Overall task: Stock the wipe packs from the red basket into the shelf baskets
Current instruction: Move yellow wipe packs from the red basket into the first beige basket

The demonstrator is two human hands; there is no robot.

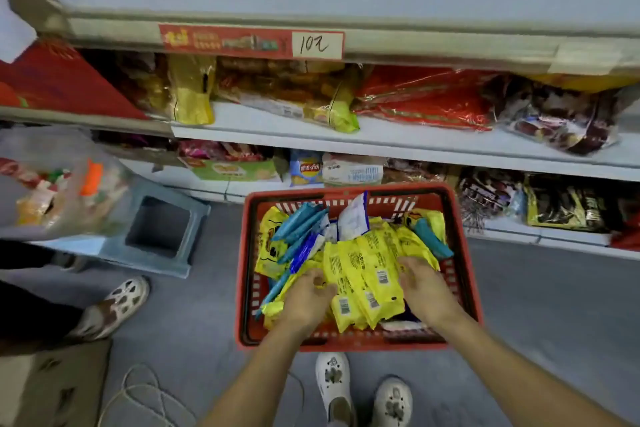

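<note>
A red basket (464,253) stands on the floor in front of the shelves, full of yellow wipe packs (367,274) and several blue packs (299,222). Both my hands are inside it. My left hand (308,298) presses against the left side of a bunch of yellow packs with its fingers curled on them. My right hand (424,288) presses against the bunch's right side. The bunch is squeezed between the two hands. No shelf baskets can be made out.
Shelves (398,139) with snack bags run across behind the basket. A blue plastic stool (156,232) stands at left, beside another person's shoe (114,305). A cardboard box (55,385) and a cord (149,399) lie at bottom left. My white shoes (363,392) are below the basket.
</note>
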